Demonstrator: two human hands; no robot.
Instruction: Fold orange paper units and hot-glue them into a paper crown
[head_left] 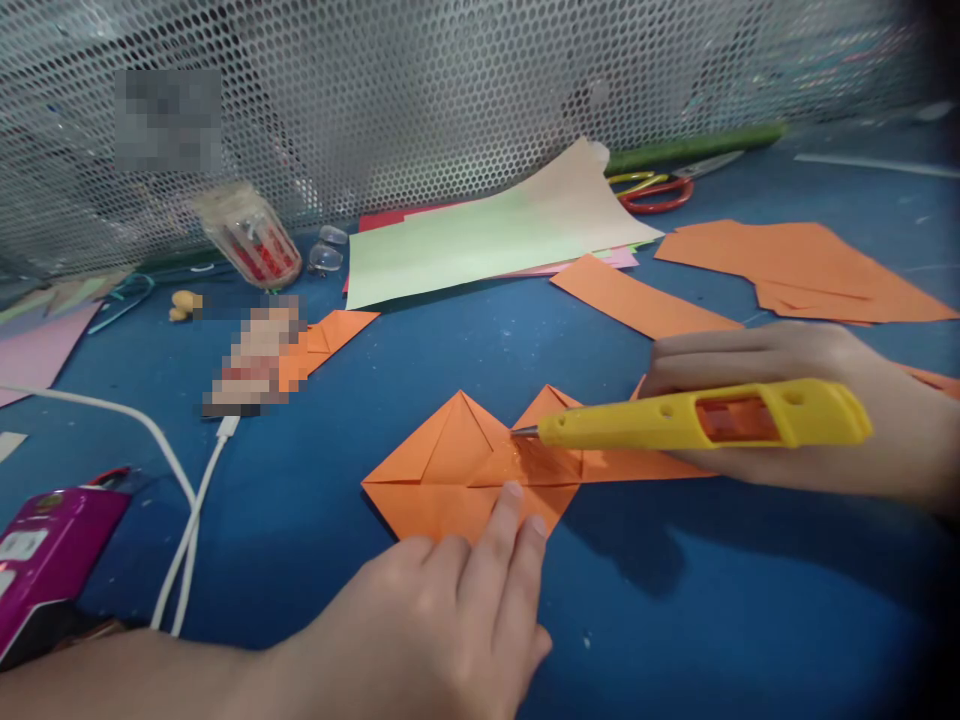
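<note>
A yellow glue gun (660, 415) is in my right hand (795, 430), whose fingers are closed beneath its body. Its metal nozzle touches or hovers just over a folded orange paper piece (427, 470) on the table; I cannot tell which. Glossy spots show on the paper near the nozzle. A second folded orange piece (615, 465) overlaps it on the right and runs under the glue gun and my right hand. My left hand (442, 610) lies with its fingers stretched out, fingertips resting on the lower part of the first piece. Its thumb is mostly hidden.
Beyond are an orange strip (645, 300), flat orange sheets (810, 265), a pale green sheet (480, 240) and red-handled scissors (660, 192). On the left stand a jar (251, 240), a white cable (191, 530) and a purple box (60, 550). Perforated metal (450, 90) borders the blue table.
</note>
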